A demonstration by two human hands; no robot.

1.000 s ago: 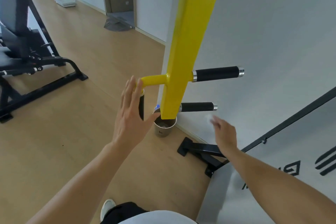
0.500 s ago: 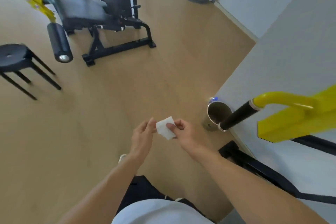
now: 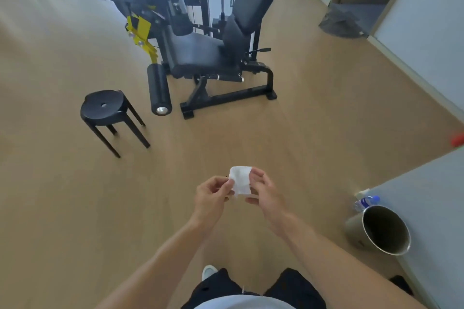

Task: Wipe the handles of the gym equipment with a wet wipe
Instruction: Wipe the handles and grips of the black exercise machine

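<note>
A small white wet wipe [image 3: 240, 180] is held in front of me over the wooden floor. My left hand [image 3: 213, 195] pinches its left edge and my right hand [image 3: 265, 193] pinches its right edge, stretching it flat between them. Farther ahead stands a black gym machine [image 3: 208, 52] with a padded seat, a tilted backrest, yellow brackets and a foam leg roller [image 3: 158, 94]. A short black handle with silver ends [image 3: 218, 78] sticks out under the seat. Both hands are well short of the machine.
A black round stool [image 3: 105, 108] stands left of the machine. A steel bin [image 3: 381, 229] and a water bottle [image 3: 366, 202] sit at the right by a grey wall [image 3: 426, 195]. A doorway with a dark cloth [image 3: 344, 22] is at the far right.
The view has turned away from the yellow post with black handles toward the seated machine. My hands came together on the wipe and now spread it out between them.
</note>
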